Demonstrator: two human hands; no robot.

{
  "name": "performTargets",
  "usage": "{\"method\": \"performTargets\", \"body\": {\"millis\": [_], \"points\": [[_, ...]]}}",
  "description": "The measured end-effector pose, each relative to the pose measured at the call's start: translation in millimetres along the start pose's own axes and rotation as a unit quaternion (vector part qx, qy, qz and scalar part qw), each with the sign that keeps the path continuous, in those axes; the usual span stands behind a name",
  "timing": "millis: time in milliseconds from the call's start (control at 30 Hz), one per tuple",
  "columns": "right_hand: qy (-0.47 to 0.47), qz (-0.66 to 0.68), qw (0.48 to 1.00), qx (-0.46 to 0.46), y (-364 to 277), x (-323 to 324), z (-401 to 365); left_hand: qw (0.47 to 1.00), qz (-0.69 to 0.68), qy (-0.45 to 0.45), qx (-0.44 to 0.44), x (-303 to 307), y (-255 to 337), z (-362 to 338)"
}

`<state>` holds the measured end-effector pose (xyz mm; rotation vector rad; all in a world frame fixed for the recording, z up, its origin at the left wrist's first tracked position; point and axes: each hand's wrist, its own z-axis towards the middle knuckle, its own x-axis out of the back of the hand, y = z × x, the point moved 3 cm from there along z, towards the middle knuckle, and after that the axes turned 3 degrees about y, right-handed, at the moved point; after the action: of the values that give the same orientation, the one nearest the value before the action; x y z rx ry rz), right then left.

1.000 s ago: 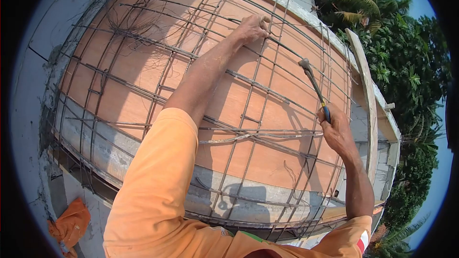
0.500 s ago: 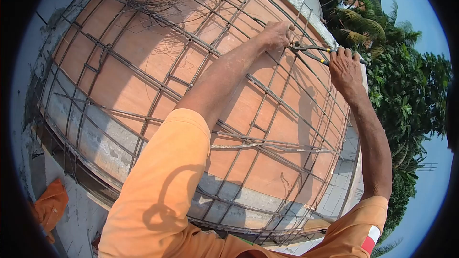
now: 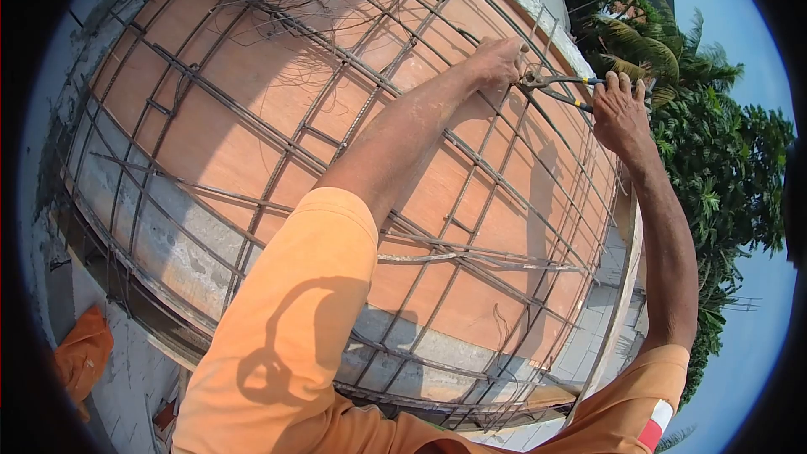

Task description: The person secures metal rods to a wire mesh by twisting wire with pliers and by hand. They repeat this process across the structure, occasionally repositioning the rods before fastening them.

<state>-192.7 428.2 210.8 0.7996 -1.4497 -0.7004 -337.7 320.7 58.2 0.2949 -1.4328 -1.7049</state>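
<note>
My right hand (image 3: 620, 113) grips the handles of a pair of pincers (image 3: 565, 81), dark with yellow bands. The jaws sit at a bar crossing near the far edge of the rebar grid (image 3: 483, 168). Just left of the jaws, my left hand (image 3: 498, 63) has its fingers curled and pressed together by the bars. What those fingers hold, if anything, is too small to make out.
A tangle of loose tying wire (image 3: 269, 0) lies on the grid at upper left. Reddish-brown boarding (image 3: 420, 176) lies under the bars, with a concrete strip (image 3: 176, 235) nearer me. An orange cloth (image 3: 86, 353) is at lower left. Trees (image 3: 706, 160) stand beyond the right edge.
Both hands and the pincers appear slightly farther right in view, partly because the camera has shifted. The right hand's fingers have changed their hold on the handles. The jaws stay beside the left hand.
</note>
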Motion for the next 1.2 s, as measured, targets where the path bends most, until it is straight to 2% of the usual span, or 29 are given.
{"method": "performTargets", "body": {"millis": [33,100,133,200,267,333,400,467,500,633,733,800,867,933,1000,1033,1067,1100,1133,1167,1200], "points": [[-0.001,0.000,1.000,0.000,1.6,1.3,1.4,1.000,0.000,0.000,0.001,0.0,0.7,-0.6],[-0.096,0.049,0.994,-0.010,6.6,-0.3,7.4,1.000,-0.008,0.001,0.010,0.3,1.0,-1.6],[-0.096,0.051,0.994,-0.010,7.1,-3.1,9.3,1.000,-0.007,0.000,0.011,1.0,0.7,-1.9],[-0.023,0.013,1.000,0.016,9.1,-4.0,12.1,1.000,-0.001,-0.004,0.003,0.6,1.3,-0.9],[-0.008,-0.009,1.000,0.020,9.4,-5.7,16.1,1.000,-0.004,-0.004,0.002,-0.2,0.8,0.0],[0.092,-0.051,0.993,0.045,8.3,-0.8,20.1,1.000,-0.007,-0.002,0.001,0.2,0.3,-0.1],[0.070,-0.067,0.994,0.041,9.1,1.5,21.9,1.000,-0.009,0.001,0.004,0.2,-0.2,-0.8],[-0.012,-0.031,0.999,0.025,10.2,3.8,20.9,1.000,0.011,0.002,-0.001,1.1,0.1,-0.4],[0.011,-0.048,0.998,0.028,10.3,2.2,18.6,0.999,0.032,0.001,-0.008,0.9,1.1,0.1],[-0.006,-0.084,0.996,0.029,11.9,-4.1,16.3,0.999,0.031,0.007,-0.006,-1.7,-1.0,-0.1],[-0.023,-0.075,0.996,0.046,14.7,0.1,15.7,1.000,0.026,0.006,0.011,-2.0,-1.7,0.3],[0.001,-0.076,0.995,0.063,14.2,12.4,13.8,0.999,0.039,0.009,0.006,-1.4,-1.6,2.0],[-0.025,-0.054,0.996,0.065,8.1,22.2,13.3,0.998,0.060,0.007,-0.003,-3.5,-2.8,3.0],[0.008,-0.074,0.993,0.088,2.9,27.9,15.1,0.998,0.068,0.014,-0.009,-6.8,-7.5,7.5],[-0.108,0.009,0.992,0.060,0.1,28.0,18.8,0.997,0.074,0.017,-0.014,-8.2,-10.6,5.9],[-0.110,0.005,0.992,0.062,-1.4,35.8,22.2,0.997,0.077,0.025,-0.010,-7.3,-9.1,5.1],[-0.227,0.135,0.964,0.002,0.3,39.1,24.4,0.996,0.079,0.034,-0.006,-6.2,-7.4,4.3],[-0.338,0.260,0.902,-0.063,-1.8,48.4,24.0,0.997,0.074,0.033,-0.009,-8.4,-7.6,5.5],[-0.434,0.375,0.809,-0.128,-3.1,52.6,22.0,0.995,0.090,0.034,-0.012,-9.5,-7.7,7.4],[-0.489,0.451,0.733,-0.143,1.3,43.7,23.1,0.994,0.107,0.038,-0.014,-8.5,-9.5,7.8],[-0.465,0.495,0.708,-0.193,-0.4,49.7,16.2,0.994,0.100,0.040,-0.017,-11.1,-9.2,7.9]]}}
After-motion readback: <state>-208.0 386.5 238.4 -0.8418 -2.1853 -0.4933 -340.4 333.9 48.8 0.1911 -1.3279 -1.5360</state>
